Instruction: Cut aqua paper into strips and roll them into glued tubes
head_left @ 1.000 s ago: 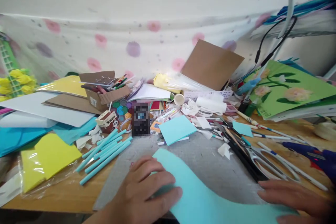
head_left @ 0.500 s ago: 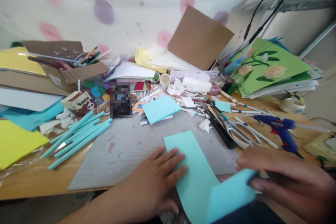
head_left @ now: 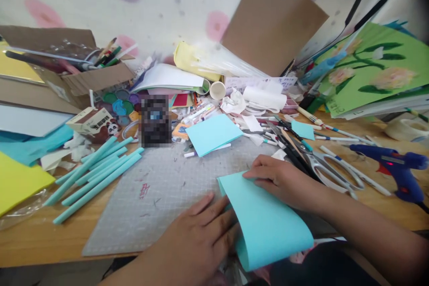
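A light blue sheet of paper is bent over on itself, its rounded bend hanging past the near edge of the table. My right hand grips its far end, fingers closed at the top edge above the mat. My left hand lies at the sheet's left side with fingers stretched out, their tips tucked between the two layers and partly hidden. Under both is a grey cutting mat. Just beyond, more light blue paper lies flat over a white pen.
Light blue paper tubes lie at the left. Scissors and a blue glue gun lie on the right. Behind stand a brown board and a cardboard box of pencils, amid scattered pens and paper scraps.
My right hand has brought the sheet's near end up and over to its far end, folding the sheet loosely. My left hand's fingertips are now between the layers. The view has shifted closer.
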`<act>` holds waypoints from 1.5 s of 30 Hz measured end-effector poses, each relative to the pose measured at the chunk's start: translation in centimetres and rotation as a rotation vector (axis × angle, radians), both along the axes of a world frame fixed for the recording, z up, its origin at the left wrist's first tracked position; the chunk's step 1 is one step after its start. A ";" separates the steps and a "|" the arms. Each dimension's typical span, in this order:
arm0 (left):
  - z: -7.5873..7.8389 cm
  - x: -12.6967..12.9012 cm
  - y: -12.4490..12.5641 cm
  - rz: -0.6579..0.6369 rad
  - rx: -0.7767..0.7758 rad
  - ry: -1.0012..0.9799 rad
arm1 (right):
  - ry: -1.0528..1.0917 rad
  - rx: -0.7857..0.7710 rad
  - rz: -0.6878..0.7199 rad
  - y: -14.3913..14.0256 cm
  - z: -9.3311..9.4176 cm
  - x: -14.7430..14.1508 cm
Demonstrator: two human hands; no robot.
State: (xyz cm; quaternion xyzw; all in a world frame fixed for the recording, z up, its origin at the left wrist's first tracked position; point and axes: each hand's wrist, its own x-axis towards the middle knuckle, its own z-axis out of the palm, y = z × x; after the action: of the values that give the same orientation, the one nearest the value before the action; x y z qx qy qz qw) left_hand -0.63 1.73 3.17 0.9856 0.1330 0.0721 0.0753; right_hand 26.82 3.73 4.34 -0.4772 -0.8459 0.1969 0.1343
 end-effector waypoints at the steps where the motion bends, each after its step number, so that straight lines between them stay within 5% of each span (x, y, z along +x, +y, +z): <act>1: -0.1 -0.2 0.0 0.022 0.022 -0.112 | -0.008 -0.003 0.003 0.0 0.1 -0.1; 5: -0.6 -0.6 -0.2 0.228 0.058 -0.561 | -0.025 -0.021 0.009 0.0 0.0 -0.4; 11: -2.1 -0.3 0.0 0.095 0.138 -0.184 | -0.038 0.011 -0.007 -0.2 -0.3 -0.2; 18: -2.1 -0.2 -0.1 0.129 0.135 -0.064 | 0.005 0.113 -0.131 -1.1 -1.5 -0.1; 24: -2.8 -0.2 0.1 0.118 0.340 -0.141 | 0.019 0.217 -0.192 -1.9 -1.5 -0.7; 32: -1.9 -0.2 0.6 0.073 0.417 -0.067 | 0.006 0.243 -0.203 -2.0 -1.7 -1.0; 38: -3.4 -0.2 0.3 0.122 0.410 -0.154 | 0.012 0.244 -0.200 -1.7 -1.7 -0.7; 45: -3.0 -0.1 -0.1 0.190 0.277 -0.195 | 0.008 0.208 -0.188 -1.3 -1.8 -0.8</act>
State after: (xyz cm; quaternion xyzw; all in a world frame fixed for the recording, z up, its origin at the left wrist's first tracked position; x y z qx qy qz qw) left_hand -0.72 1.60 0.13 0.9579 0.2065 0.1917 -0.0558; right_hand 26.06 2.40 2.59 -0.5371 -0.8127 0.0966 0.2042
